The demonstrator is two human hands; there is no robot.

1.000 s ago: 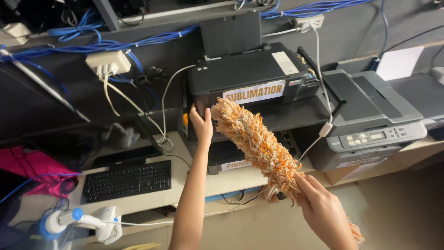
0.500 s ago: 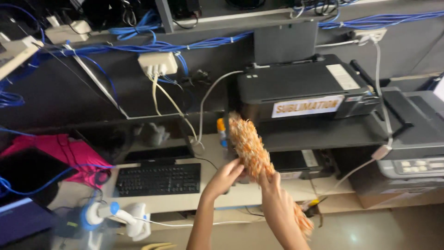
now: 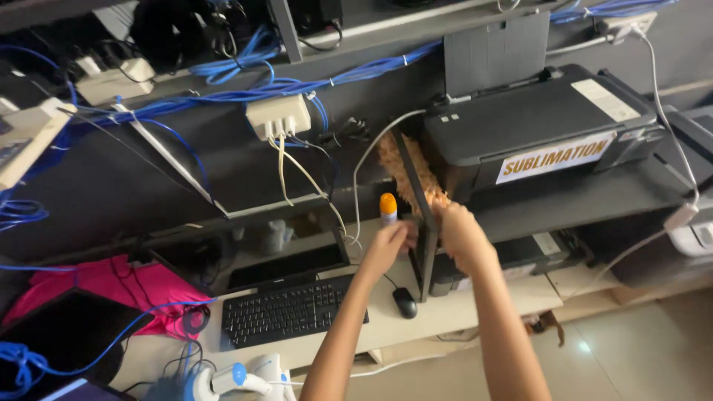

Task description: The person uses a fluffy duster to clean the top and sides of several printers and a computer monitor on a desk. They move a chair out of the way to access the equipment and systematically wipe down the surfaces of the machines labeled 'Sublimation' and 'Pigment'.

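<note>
1. Head view: the right hand [image 3: 462,236] is clamped on the orange fluffy duster [image 3: 407,172], pushing its head up toward 11 o'clock into the gap left of the black printer [image 3: 531,122], so the fibres reach behind the shelf post [image 3: 420,223]
2. The left hand [image 3: 388,245], at 9 o'clock of the right, closes on a small orange-capped bottle [image 3: 388,208], seemingly lifting it aside above the black mouse [image 3: 405,301]

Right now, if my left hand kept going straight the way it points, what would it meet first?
Your left hand points up toward the orange-capped bottle just beyond its fingers, so it would probably meet that first; depth is unclear, and the dark shelf post stands close beside it.
</note>
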